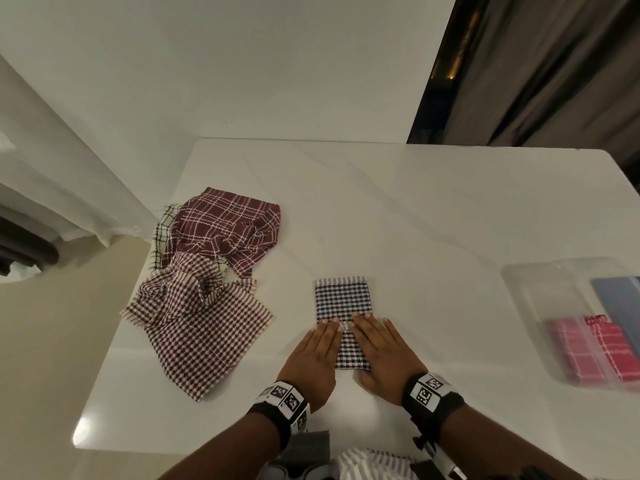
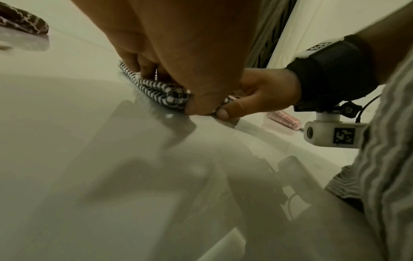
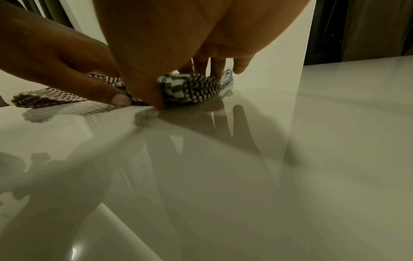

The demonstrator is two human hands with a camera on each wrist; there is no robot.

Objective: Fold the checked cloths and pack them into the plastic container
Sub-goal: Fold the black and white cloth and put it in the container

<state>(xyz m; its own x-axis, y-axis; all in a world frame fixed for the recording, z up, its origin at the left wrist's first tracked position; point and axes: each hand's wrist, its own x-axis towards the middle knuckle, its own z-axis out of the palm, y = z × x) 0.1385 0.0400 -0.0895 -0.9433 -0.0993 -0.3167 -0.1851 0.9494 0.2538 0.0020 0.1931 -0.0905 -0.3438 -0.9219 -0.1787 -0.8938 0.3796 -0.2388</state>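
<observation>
A black-and-white checked cloth (image 1: 343, 299), folded into a narrow strip, lies on the white table (image 1: 415, 209) in front of me. My left hand (image 1: 322, 344) and right hand (image 1: 377, 341) lie side by side over its near half, fingers straight on top. In the left wrist view the left hand (image 2: 178, 53) has its thumb at the near corner of the cloth (image 2: 161, 90). The right wrist view shows the right hand (image 3: 178, 35) pinching the near end of the cloth (image 3: 196, 88), which bulges up off the table. The clear plastic container (image 1: 568, 306) stands at the right.
Folded pink checked cloths (image 1: 588, 351) and a blue item (image 1: 620, 292) lie inside the container. At the left a maroon plaid cloth (image 1: 228, 226) and a brown-and-white checked cloth (image 1: 197, 320) lie in a loose pile near the table's left edge.
</observation>
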